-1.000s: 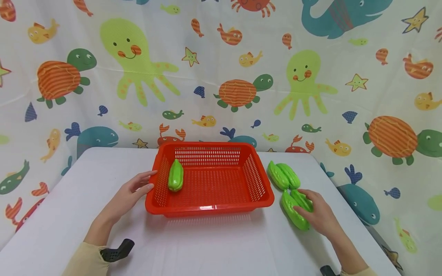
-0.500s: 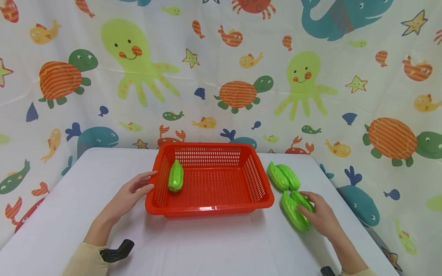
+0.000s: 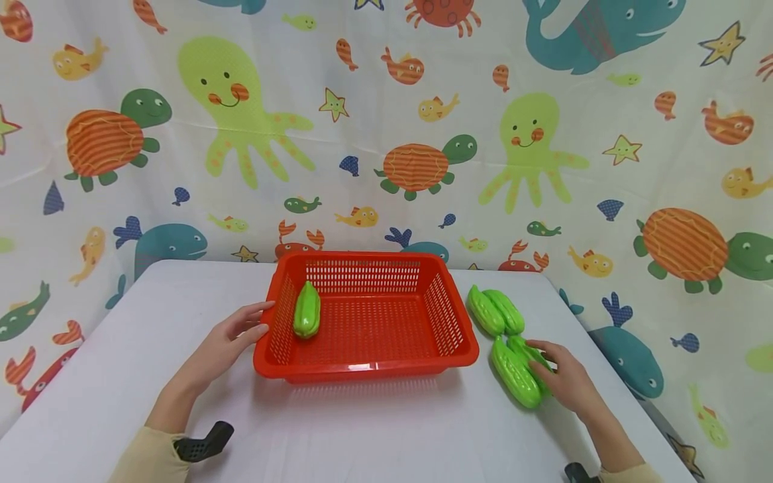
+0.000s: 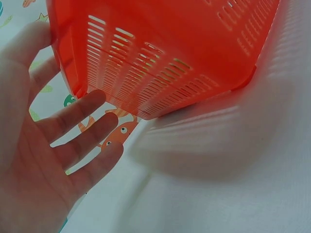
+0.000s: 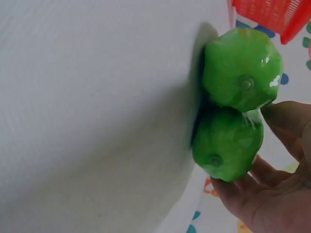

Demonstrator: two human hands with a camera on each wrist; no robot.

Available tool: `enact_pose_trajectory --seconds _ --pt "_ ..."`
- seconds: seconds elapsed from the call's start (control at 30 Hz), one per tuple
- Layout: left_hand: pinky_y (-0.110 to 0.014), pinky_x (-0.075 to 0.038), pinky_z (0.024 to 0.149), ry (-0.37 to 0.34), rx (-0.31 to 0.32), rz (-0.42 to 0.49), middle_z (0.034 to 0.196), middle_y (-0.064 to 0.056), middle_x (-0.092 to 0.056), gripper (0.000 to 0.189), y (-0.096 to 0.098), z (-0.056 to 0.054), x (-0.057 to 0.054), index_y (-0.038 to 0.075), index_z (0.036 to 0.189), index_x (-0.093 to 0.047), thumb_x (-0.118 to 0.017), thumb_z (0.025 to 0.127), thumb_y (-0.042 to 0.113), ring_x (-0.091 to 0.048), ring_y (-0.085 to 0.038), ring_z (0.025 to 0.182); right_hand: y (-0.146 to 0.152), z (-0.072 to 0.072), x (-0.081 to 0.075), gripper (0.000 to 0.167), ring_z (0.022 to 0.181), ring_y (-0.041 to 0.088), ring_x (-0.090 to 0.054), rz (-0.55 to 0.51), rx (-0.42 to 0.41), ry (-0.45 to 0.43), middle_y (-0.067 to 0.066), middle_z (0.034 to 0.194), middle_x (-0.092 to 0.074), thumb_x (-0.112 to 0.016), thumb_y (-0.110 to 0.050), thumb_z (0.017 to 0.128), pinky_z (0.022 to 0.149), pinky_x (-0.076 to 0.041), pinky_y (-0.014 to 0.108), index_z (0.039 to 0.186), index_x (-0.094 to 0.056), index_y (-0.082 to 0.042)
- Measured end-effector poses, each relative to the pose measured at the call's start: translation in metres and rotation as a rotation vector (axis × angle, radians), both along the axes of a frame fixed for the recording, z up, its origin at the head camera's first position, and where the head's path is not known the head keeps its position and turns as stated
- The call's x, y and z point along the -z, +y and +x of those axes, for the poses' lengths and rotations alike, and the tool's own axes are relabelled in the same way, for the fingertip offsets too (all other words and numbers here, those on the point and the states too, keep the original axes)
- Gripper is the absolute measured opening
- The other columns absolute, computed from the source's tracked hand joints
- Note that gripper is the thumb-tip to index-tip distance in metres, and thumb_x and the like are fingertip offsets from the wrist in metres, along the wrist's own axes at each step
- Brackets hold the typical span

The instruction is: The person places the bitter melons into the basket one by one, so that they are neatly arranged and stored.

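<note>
My left hand [image 3: 220, 345] is at the left rim of a red plastic basket [image 3: 365, 370], fingers loosely spread, fingertips at the edge. Inside the basket, one glossy green ribbed gourd [image 3: 307, 312] lies near the left wall. To the basket's right, two more lie side by side, a far left gourd [image 3: 483, 312] and a far right gourd [image 3: 506, 310]. Closer to me, a near left gourd [image 3: 513, 376] touches a near right gourd [image 5: 226, 145]. My right hand [image 3: 564, 379] holds that near right gourd between thumb and fingers and partly hides it.
Everything stands on a white-covered table [image 3: 374, 429]. Behind it hangs a curtain [image 3: 362, 121] printed with sea animals. The basket's right wall is close beside the far pair of gourds. A black device [image 3: 205, 443] sits on the left wrist.
My right thumb has shifted right, from over the near left gourd to the near right gourd. The left hand, basket and gourds stay about where they were.
</note>
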State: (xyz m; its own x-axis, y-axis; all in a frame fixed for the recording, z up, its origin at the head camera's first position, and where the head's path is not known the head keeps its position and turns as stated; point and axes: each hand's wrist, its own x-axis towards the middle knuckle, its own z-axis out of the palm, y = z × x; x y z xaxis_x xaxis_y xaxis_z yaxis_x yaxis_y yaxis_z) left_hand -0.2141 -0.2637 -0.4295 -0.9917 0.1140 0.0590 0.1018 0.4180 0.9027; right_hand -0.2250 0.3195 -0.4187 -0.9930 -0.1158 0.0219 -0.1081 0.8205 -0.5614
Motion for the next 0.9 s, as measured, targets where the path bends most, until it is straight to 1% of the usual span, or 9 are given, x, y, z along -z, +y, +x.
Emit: enact_pose_trajectory --seconds 0.13,0.3,0.4,0.5,0.57,0.63,0.77,0.9 --pt "-0.060 -0.048 0.093 0.003 0.001 0.002 0.146 -0.017 -0.042 0.061 0.0002 0.0006 0.0002 0.022 0.152 -0.034 -0.055 0.098 0.043 -0.040 -0.039 0.130 0.0027 -0.0007 0.0022 0.044 0.123 0.052 -0.045 0.017 0.003 -0.028 0.031 0.140 -0.042 -0.057 -0.016 0.098 0.095 -0.043 0.064 0.139 -0.049 -0.003" --pt "-0.061 -0.047 0.094 0.005 0.004 0.006 0.146 -0.017 -0.042 0.061 0.0006 0.0006 0.0004 0.022 0.152 -0.034 -0.054 0.098 0.043 -0.040 -0.039 0.131 0.0049 -0.0037 0.0007 0.042 0.125 0.056 -0.040 0.033 0.006 -0.064 0.032 0.142 -0.040 -0.052 -0.015 0.100 0.095 -0.041 0.067 0.140 -0.047 -0.005" --pt "-0.061 -0.047 0.094 0.003 0.000 0.007 0.146 -0.017 -0.042 0.061 0.0007 0.0005 0.0004 0.022 0.152 -0.034 -0.055 0.098 0.043 -0.040 -0.039 0.131 0.0050 -0.0059 0.0006 0.038 0.128 0.054 -0.037 0.041 -0.006 -0.065 0.031 0.141 -0.042 -0.047 -0.010 0.100 0.097 -0.037 0.068 0.138 -0.051 -0.004" --pt "-0.061 -0.047 0.094 0.000 -0.002 0.009 0.145 -0.017 -0.043 0.061 0.0008 0.0006 0.0002 0.022 0.152 -0.034 -0.055 0.098 0.043 -0.040 -0.039 0.131 0.0049 -0.0072 0.0009 0.037 0.130 0.053 -0.035 0.048 -0.021 -0.062 0.031 0.139 -0.045 -0.045 -0.006 0.099 0.100 -0.034 0.069 0.135 -0.055 -0.003" --pt "-0.060 -0.047 0.094 0.000 -0.002 0.010 0.145 -0.017 -0.043 0.061 0.0009 0.0006 0.0000 0.022 0.152 -0.034 -0.055 0.098 0.043 -0.041 -0.039 0.130 0.0050 -0.0073 0.0006 0.036 0.130 0.053 -0.035 0.049 -0.030 -0.073 0.031 0.139 -0.045 -0.047 -0.006 0.099 0.101 -0.033 0.069 0.134 -0.055 -0.003" --pt "-0.060 -0.047 0.094 -0.002 -0.001 0.009 0.146 -0.017 -0.043 0.062 0.0009 0.0007 -0.0002 0.022 0.152 -0.034 -0.055 0.098 0.043 -0.040 -0.039 0.131 0.0059 -0.0077 -0.0004 0.037 0.129 0.054 -0.035 0.058 -0.049 -0.087 0.033 0.138 -0.044 -0.052 -0.011 0.099 0.099 -0.035 0.070 0.135 -0.054 -0.003" --pt "-0.060 -0.047 0.094 -0.002 -0.002 0.007 0.146 -0.017 -0.042 0.062 0.0009 0.0009 -0.0008 0.022 0.152 -0.034 -0.055 0.098 0.043 -0.040 -0.039 0.131 0.0070 -0.0079 -0.0017 0.043 0.127 0.054 -0.037 0.070 -0.072 -0.107 0.033 0.137 -0.043 -0.060 -0.021 0.097 0.096 -0.037 0.070 0.136 -0.053 -0.005" --pt "-0.060 -0.047 0.094 -0.003 -0.003 0.007 0.146 -0.017 -0.042 0.062 0.0007 0.0011 -0.0009 0.021 0.152 -0.034 -0.055 0.098 0.043 -0.040 -0.039 0.131 0.0071 -0.0093 -0.0020 0.043 0.125 0.053 -0.040 0.091 -0.081 -0.104 0.032 0.135 -0.045 -0.062 -0.022 0.096 0.095 -0.039 0.069 0.135 -0.054 -0.006"
